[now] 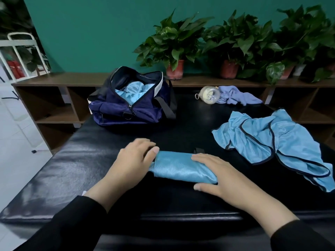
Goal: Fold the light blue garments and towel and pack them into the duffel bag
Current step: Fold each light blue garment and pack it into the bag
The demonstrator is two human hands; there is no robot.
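Note:
A folded light blue garment (178, 167) lies as a narrow bundle on the black padded table (72, 160), near the front. My left hand (132, 160) holds its left end, thumb on top. My right hand (215, 174) lies across its right end, fingers over the top and thumb at the near edge. An unfolded light blue garment with dark trim (275, 142) is spread at the right. The navy duffel bag (130, 104) stands unzipped at the back left with light blue fabric (132, 91) inside. A crumpled lavender-blue towel (235, 96) lies at the back.
A clear water bottle (208, 96) lies on its side beside the towel. A brown shelf unit (54, 98) runs behind the table, with potted plants (174, 46) along its top. A white metal frame (21, 51) stands at the far left.

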